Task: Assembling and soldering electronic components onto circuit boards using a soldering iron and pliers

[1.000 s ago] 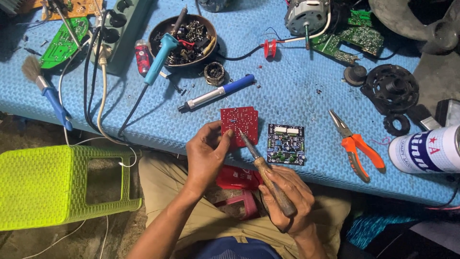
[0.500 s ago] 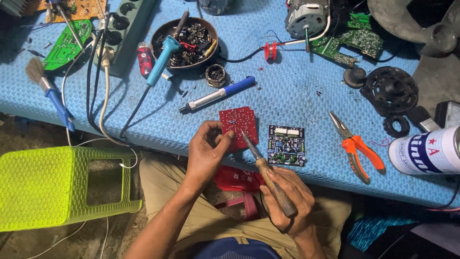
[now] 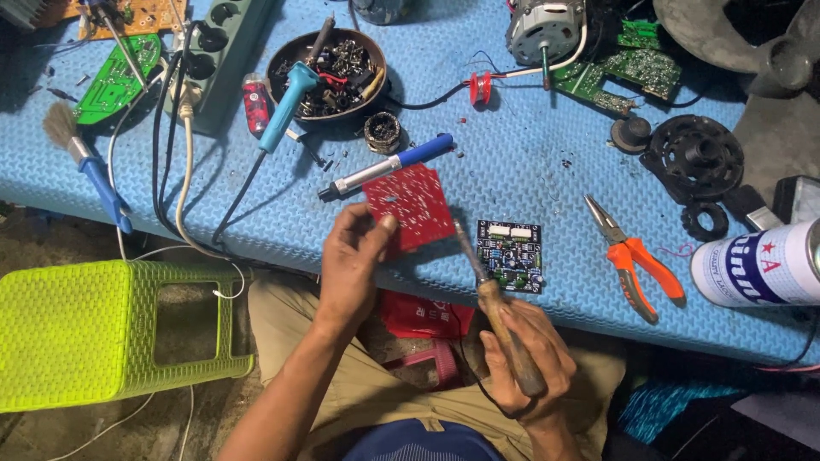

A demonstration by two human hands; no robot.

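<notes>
L hand [image 3: 357, 260] is gripping the red board [image 3: 410, 205] by its lower-left corner, thumb on top, other fingers hidden under it; board is tilting up just above the tabletop [image 3: 512, 162] edge. R hand [image 3: 521, 363] is closing round the wooden handle of a soldering iron [image 3: 491, 299], fingers wrapped tight; tip is pointing up-left, ending just beside the red board's right edge; can't tell if it's touching. Handle end is buried in the palm.

Just right of the iron shaft a small dark board [image 3: 511, 254] is lying flat w/ tiny parts too small to make out. Further right of R hand, orange pliers [image 3: 632, 256]; beyond, a can [image 3: 756, 265] is cut off by the frame. Above L hand a blue pen-like tool [image 3: 389, 166] is lying; further up, a bowl [image 3: 329, 72] of mixed bits. Left of L arm, a green stool [image 3: 94, 333].
</notes>
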